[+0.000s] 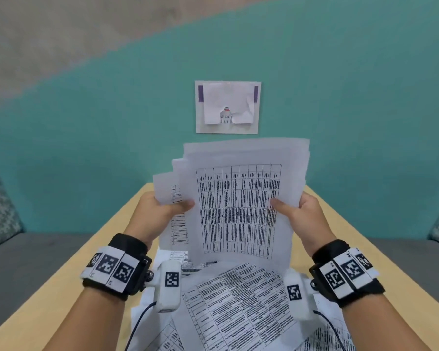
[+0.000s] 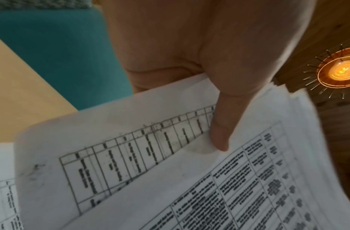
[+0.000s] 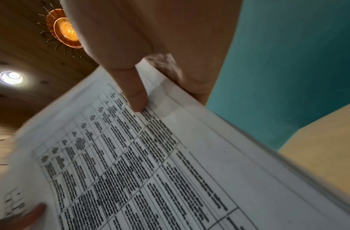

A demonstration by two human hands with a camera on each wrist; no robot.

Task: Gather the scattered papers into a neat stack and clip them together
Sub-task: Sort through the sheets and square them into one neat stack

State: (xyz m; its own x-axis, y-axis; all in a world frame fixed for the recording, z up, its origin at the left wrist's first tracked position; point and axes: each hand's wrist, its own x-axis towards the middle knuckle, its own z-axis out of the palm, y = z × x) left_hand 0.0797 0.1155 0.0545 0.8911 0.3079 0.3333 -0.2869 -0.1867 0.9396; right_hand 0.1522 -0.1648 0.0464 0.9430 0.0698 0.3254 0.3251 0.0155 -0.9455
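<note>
I hold a bundle of printed sheets (image 1: 238,203) upright above the table, their top edges uneven and fanned to the left. My left hand (image 1: 160,211) grips the bundle's left edge, thumb (image 2: 219,137) pressed on the front sheets (image 2: 170,179). On the opposite edge my right hand (image 1: 302,211) grips it, thumb (image 3: 136,96) lying on the table-printed top sheet (image 3: 160,163). More printed papers (image 1: 238,305) lie spread on the table below my wrists. No clip is in view.
The light wooden table (image 1: 69,282) runs forward to a teal wall (image 1: 86,148) that bears a posted notice (image 1: 227,107). Grey bench seats (image 1: 23,269) with patterned cushions flank the table on both sides.
</note>
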